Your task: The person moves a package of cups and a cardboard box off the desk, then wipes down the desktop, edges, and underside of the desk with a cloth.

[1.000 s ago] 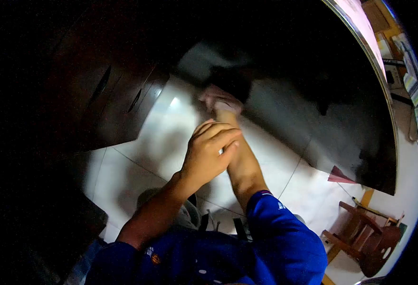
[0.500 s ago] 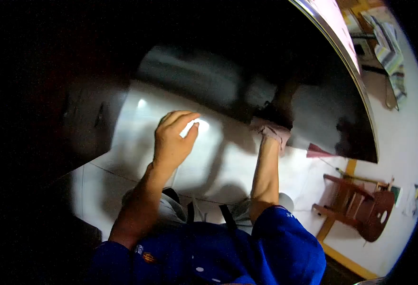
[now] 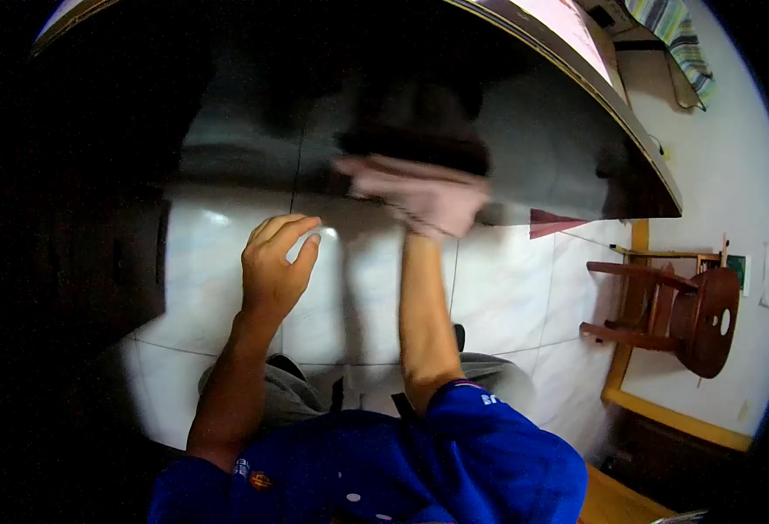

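A pinkish cloth (image 3: 428,194), blurred by motion, lies against the lower part of a dark glossy panel (image 3: 559,157). My right hand is at the cloth and almost wholly covered by it, so its fingers do not show; my right forearm (image 3: 426,297) reaches up to it. To the left, my left hand (image 3: 276,266) hangs above the pale tiled floor. Its fingers are loosely curved, with the thumb apart and nothing between them. A dark reflection shows in the panel above the cloth.
On the right a brown wooden chair (image 3: 703,319) stands by the white wall. A dark red pointed piece (image 3: 549,223) shows below the panel's edge. Striped fabric (image 3: 677,39) hangs at upper right. Dark furniture (image 3: 114,262) is at left.
My right hand has moved left along the panel with the cloth, which now looks more spread out. My left hand keeps its loose curve. The view has shifted, and the chair appears higher.
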`<state>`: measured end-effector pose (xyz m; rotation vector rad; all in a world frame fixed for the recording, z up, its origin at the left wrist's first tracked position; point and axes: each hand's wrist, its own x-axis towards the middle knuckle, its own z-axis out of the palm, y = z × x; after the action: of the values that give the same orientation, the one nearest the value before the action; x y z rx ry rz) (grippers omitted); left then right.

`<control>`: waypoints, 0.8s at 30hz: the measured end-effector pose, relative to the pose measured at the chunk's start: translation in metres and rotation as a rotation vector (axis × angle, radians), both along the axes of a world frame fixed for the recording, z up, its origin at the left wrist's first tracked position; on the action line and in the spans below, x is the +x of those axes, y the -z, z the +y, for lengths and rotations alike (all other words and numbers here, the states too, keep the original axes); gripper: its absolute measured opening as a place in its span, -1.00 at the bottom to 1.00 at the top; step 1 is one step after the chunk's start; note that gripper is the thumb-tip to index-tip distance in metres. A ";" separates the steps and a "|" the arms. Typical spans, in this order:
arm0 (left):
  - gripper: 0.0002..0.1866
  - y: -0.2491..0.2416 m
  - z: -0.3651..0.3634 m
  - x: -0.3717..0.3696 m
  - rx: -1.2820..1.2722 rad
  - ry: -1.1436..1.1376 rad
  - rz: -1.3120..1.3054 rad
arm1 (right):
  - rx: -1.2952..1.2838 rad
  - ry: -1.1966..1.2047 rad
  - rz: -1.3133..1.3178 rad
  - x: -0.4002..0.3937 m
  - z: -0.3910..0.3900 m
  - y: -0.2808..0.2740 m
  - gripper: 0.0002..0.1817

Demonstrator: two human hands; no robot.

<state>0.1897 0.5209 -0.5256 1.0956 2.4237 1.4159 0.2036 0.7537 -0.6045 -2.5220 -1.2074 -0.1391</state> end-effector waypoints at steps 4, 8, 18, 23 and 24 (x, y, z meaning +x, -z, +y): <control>-0.78 -0.005 0.000 0.011 -0.001 0.035 0.072 | 0.223 -0.392 0.157 0.028 0.017 0.033 -0.76; -0.80 -0.010 0.002 0.017 -0.007 0.032 0.111 | 0.506 -1.014 0.356 0.001 -0.037 0.056 -0.70; -0.80 -0.020 0.011 0.033 0.059 -0.004 0.032 | 0.211 -2.058 0.342 0.012 0.000 0.051 -0.56; -0.79 -0.020 0.010 0.036 0.027 0.057 0.031 | 0.421 -1.978 0.063 -0.025 -0.015 0.025 -0.51; -0.79 -0.022 0.007 0.035 0.035 0.055 0.032 | 0.427 -1.981 0.056 -0.016 -0.010 0.026 -0.51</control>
<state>0.2249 0.5281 -0.5038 1.1922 2.3792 1.4401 0.1876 0.7436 -0.6302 -0.2333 -2.5181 0.1591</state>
